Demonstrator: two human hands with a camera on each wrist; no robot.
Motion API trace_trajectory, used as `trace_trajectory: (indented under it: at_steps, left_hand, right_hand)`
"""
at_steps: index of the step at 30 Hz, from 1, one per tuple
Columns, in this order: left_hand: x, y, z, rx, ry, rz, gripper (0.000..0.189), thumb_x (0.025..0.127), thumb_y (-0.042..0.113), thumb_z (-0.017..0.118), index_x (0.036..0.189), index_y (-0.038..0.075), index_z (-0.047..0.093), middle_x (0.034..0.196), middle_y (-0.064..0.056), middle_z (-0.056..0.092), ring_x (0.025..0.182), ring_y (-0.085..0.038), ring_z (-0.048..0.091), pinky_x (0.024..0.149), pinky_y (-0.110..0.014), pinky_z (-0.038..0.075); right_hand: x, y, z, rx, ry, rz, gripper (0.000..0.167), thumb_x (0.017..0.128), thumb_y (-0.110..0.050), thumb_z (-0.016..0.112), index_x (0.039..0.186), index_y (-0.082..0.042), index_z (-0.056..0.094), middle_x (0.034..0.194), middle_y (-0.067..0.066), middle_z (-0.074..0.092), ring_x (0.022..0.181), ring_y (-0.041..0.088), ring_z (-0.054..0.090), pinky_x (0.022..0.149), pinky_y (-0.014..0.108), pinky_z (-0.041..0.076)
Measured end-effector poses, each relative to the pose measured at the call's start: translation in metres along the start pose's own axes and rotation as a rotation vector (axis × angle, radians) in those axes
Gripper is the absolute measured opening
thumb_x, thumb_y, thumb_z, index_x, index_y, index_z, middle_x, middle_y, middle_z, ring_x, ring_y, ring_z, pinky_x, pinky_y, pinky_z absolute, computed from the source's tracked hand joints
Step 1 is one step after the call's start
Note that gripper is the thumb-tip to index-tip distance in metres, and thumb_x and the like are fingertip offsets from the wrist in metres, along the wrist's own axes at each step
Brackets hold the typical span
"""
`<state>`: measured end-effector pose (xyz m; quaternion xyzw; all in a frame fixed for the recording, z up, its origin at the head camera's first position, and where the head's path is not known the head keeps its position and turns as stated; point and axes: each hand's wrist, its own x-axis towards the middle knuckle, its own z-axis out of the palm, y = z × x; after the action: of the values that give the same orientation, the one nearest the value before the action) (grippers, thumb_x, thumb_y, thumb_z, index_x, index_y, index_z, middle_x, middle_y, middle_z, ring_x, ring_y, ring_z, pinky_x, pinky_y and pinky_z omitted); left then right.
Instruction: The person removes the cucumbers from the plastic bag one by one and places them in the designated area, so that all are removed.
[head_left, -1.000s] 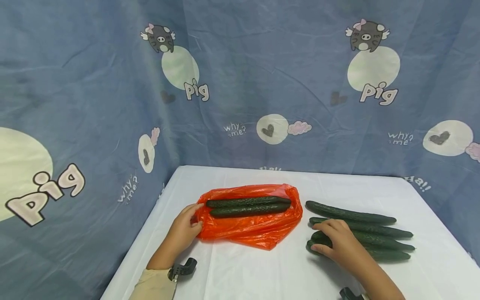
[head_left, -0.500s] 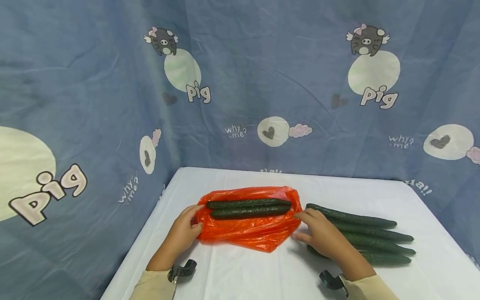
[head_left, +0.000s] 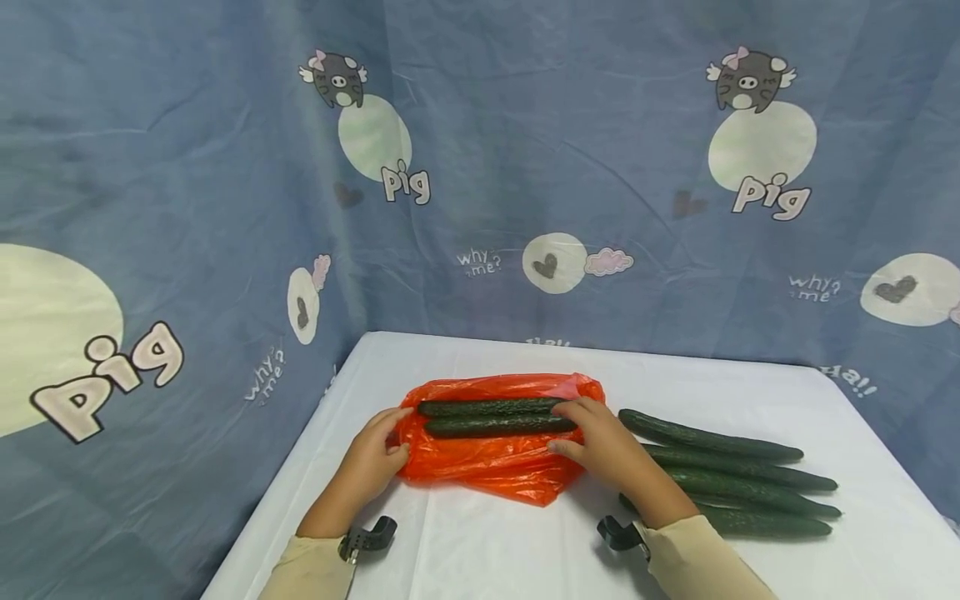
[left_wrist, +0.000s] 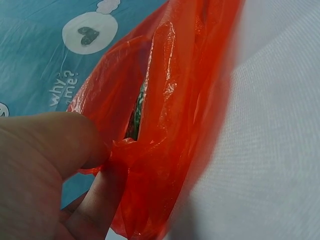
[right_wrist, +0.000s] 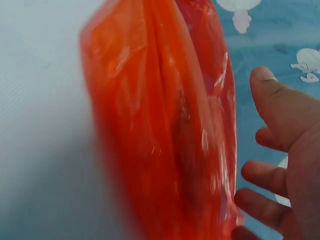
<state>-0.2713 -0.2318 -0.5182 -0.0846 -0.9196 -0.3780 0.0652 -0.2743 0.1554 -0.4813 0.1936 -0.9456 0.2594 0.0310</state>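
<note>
A red plastic bag (head_left: 487,467) lies on the white table, its mouth spread open. Two dark green cucumbers (head_left: 495,426) rest side by side in it. At the bag's left end my left hand (head_left: 372,454) pinches the rim between thumb and finger; the left wrist view shows the film (left_wrist: 160,125) caught there. My right hand (head_left: 600,446) hovers at the bag's right end, over the tips of the two cucumbers. Its fingers (right_wrist: 270,177) are spread, with nothing held in the right wrist view.
Several more cucumbers (head_left: 750,487) lie loosely fanned on the right of the white table (head_left: 480,550), partly behind my right forearm. A blue printed cloth (head_left: 630,167) hangs behind and to the left.
My right hand has moved left, from above the loose cucumbers to the right end of the bag. My left hand keeps its place at the rim.
</note>
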Motion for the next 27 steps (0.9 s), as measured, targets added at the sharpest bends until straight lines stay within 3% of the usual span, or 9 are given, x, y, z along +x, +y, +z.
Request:
trace_trajectory:
  at_steps: [8, 13, 21, 27]
  left_hand:
    - [-0.001, 0.000, 0.000, -0.008, -0.003, -0.010, 0.057, 0.091, 0.004, 0.070, 0.147, 0.007, 0.058, 0.153, -0.015, 0.053, 0.119, -0.028, 0.057, 0.074, -0.021, 0.052]
    - [0.000, 0.000, 0.000, -0.007, -0.002, -0.009, 0.057, 0.091, 0.004, 0.070, 0.148, 0.007, 0.058, 0.152, -0.015, 0.053, 0.115, -0.027, 0.057, 0.071, -0.021, 0.050]
    - [0.000, 0.001, -0.003, 0.002, 0.001, -0.014, 0.058, 0.091, 0.003, 0.070, 0.147, 0.008, 0.058, 0.152, -0.014, 0.053, 0.115, -0.027, 0.057, 0.070, -0.021, 0.049]
    - [-0.001, 0.000, -0.002, 0.001, 0.001, -0.022, 0.058, 0.092, 0.004, 0.070, 0.148, 0.009, 0.058, 0.153, -0.012, 0.053, 0.114, -0.026, 0.057, 0.072, -0.021, 0.050]
  right_hand:
    - [0.024, -0.019, 0.012, 0.036, -0.029, 0.020, 0.057, 0.090, -0.039, 0.082, 0.139, -0.015, 0.065, 0.140, 0.006, 0.062, 0.131, 0.030, 0.057, 0.109, 0.052, 0.048]
    - [0.038, -0.027, 0.019, -0.011, -0.059, 0.032, 0.059, 0.090, -0.043, 0.082, 0.141, -0.019, 0.064, 0.141, 0.007, 0.062, 0.135, 0.032, 0.053, 0.112, 0.056, 0.043]
    - [0.054, -0.035, 0.030, -0.035, -0.111, 0.032, 0.064, 0.090, -0.049, 0.079, 0.145, -0.022, 0.061, 0.146, 0.008, 0.059, 0.138, 0.034, 0.051, 0.107, 0.064, 0.039]
    - [0.060, -0.042, 0.040, -0.027, -0.161, 0.060, 0.065, 0.090, -0.054, 0.077, 0.146, -0.025, 0.059, 0.148, 0.009, 0.057, 0.134, 0.035, 0.052, 0.101, 0.063, 0.039]
